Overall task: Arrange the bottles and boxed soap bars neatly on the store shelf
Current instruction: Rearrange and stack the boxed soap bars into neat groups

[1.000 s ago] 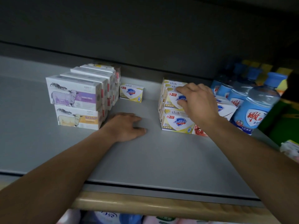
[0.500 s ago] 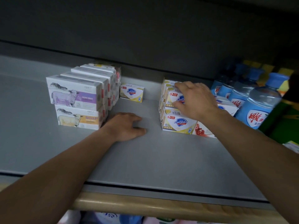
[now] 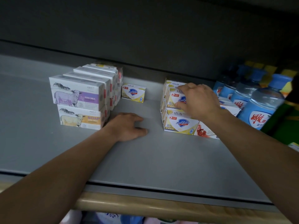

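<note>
- The right hand (image 3: 198,101) curls over the top yellow Safeguard box (image 3: 174,98), thumb on its front face and fingers on its top edge, a grip pinching the box at the head of the yellow Safeguard stack (image 3: 179,123).
- Just right of that stack, a pomegranate-print box (image 3: 204,130) sits at the front, touching it; behind it are white boxes, largely hidden by the wrist.
- Blue-capped bottles (image 3: 258,109) crowd the shelf's right end, close against those boxes.
- The left hand (image 3: 127,126) rests palm-down on the grey shelf (image 3: 153,159), fingers loosely spread, holding nothing, just beside the goat-milk soap stack (image 3: 80,102).
- A lone Safeguard box (image 3: 133,92) stands upright near the back wall, between the two stacks.
- Open shelf runs between the stacks and forward to the wooden front lip (image 3: 161,207).
</note>
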`<state>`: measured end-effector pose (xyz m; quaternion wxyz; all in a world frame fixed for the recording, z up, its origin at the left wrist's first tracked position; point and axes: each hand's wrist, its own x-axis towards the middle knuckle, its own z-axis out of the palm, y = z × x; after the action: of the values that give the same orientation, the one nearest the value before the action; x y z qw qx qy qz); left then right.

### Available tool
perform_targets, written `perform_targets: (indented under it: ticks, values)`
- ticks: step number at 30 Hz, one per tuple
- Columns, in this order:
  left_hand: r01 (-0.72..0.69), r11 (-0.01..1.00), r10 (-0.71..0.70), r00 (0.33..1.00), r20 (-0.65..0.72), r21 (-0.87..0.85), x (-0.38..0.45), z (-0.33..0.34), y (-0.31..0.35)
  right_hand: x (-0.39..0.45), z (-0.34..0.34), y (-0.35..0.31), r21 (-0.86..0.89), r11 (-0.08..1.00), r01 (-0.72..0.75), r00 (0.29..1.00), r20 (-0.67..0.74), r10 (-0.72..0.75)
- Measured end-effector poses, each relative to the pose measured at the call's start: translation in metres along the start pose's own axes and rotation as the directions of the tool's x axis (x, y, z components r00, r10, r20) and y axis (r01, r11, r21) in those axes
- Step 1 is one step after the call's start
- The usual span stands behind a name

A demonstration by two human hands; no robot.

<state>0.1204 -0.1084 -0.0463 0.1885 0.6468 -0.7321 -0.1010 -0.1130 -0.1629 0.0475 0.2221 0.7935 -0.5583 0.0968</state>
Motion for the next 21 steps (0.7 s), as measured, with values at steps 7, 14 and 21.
perform_targets:
  ticks: [7,14,21]
  values:
    - [0.019,0.999,-0.019,1.0,0.01,-0.047,-0.002,-0.005,0.004,-0.003,-0.008,0.0,0.059,0.998,0.019,0.998,0.05,-0.022]
    - [0.069,0.968,-0.088,0.994,-0.068,-0.243,-0.007,-0.015,0.003,0.014,-0.035,-0.045,0.409,0.897,0.165,0.97,-0.233,-0.072]
    - [0.066,0.931,-0.126,0.981,-0.146,-0.358,-0.012,-0.016,-0.002,0.08,0.008,-0.109,0.496,0.866,0.071,0.997,0.001,-0.082]
